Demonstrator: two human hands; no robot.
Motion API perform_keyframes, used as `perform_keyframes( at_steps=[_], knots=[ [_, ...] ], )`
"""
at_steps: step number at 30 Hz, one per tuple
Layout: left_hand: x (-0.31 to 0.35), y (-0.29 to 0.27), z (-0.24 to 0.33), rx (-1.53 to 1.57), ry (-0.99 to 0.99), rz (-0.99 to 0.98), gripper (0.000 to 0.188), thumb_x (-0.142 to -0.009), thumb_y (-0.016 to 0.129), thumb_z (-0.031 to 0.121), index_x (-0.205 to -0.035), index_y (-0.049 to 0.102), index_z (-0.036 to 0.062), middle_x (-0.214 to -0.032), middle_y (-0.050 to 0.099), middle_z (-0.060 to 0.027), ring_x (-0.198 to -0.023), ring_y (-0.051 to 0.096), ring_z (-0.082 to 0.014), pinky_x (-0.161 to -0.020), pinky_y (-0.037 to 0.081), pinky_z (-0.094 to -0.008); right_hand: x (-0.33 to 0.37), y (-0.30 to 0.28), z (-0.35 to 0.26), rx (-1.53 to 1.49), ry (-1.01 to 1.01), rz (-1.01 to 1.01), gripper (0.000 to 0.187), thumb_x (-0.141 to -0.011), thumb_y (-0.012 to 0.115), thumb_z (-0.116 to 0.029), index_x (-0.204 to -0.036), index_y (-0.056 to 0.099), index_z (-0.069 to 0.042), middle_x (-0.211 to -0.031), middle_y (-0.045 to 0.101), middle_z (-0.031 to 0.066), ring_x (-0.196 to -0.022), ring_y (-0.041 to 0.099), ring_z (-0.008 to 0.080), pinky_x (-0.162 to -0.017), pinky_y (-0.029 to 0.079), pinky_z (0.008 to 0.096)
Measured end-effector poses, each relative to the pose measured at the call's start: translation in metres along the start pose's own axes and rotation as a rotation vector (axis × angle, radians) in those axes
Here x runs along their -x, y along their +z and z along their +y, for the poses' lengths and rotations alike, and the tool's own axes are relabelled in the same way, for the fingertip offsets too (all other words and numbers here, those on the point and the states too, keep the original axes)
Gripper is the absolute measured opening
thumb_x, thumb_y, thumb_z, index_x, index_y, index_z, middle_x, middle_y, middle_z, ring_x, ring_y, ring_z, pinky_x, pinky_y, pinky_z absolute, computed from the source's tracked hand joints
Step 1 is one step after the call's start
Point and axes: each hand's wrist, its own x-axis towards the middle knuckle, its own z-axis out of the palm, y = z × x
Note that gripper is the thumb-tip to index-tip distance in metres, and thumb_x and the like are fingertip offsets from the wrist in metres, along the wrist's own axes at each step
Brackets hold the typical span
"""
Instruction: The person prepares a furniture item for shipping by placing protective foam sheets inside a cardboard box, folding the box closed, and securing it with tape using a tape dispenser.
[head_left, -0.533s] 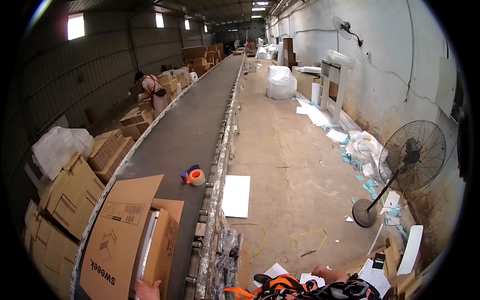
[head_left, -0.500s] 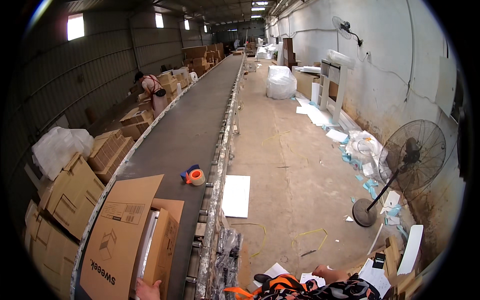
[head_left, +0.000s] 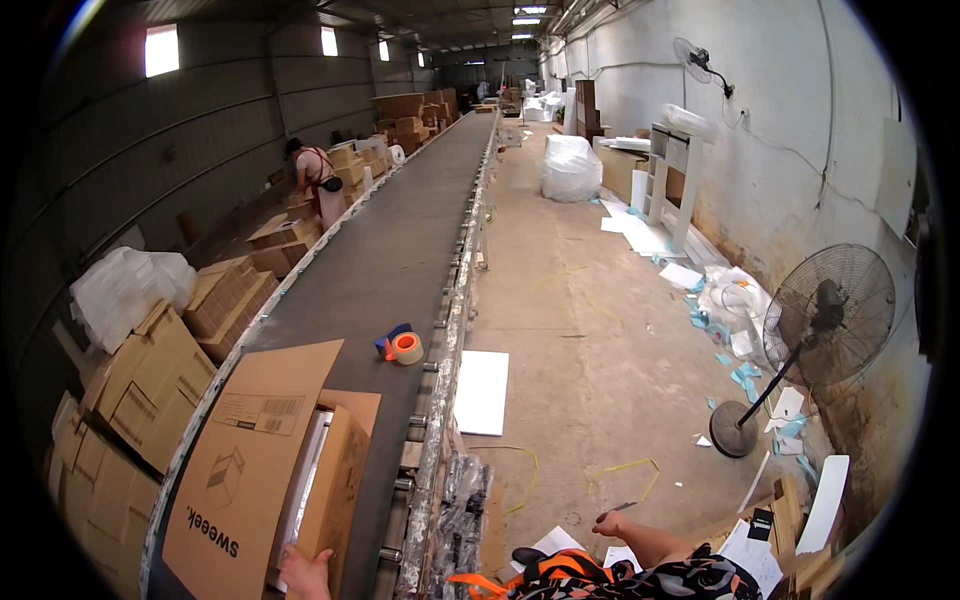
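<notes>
One open brown carton (head_left: 255, 470) with white label, left hand (head_left: 305, 573) fingers gripping its flap.

Left hand (head_left: 305, 573) slightly further up against the near end of the open cardboard box (head_left: 270, 470). Right hand (head_left: 607, 523) barely shifted above the floor (head_left: 600, 350).
</notes>
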Motion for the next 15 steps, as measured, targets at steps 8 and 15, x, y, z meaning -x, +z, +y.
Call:
perform_keyframes(
  at_steps=[8,15],
  knots=[
    [-0.021,0.043,-0.009,-0.027,-0.031,0.161,0.078,-0.051,0.081,0.054,-0.103,0.054,0.0023,-0.095,0.064,-0.0155,-0.087,0.063,-0.0317,-0.075,0.049,-0.0422,0.002,0.002,-0.007,0.149,-0.025,-0.068,0.055,-0.067,0.07,-0.038,-0.112,0.066,-0.006,-0.111,0.065,0.0169,-0.102,0.062,0.0292,-0.089,0.047,0.0362],
    [-0.027,0.041,0.0,-0.069,0.047,0.155,0.076,-0.055,0.077,0.06,-0.101,0.054,0.0033,-0.094,0.066,-0.0135,-0.087,0.065,-0.029,-0.075,0.051,-0.0397,-0.013,-0.008,-0.072,0.191,-0.08,-0.049,0.053,-0.07,0.063,-0.038,-0.113,0.065,-0.006,-0.117,0.061,0.0178,-0.11,0.058,0.0307,-0.095,0.045,0.0359]
  ],
)
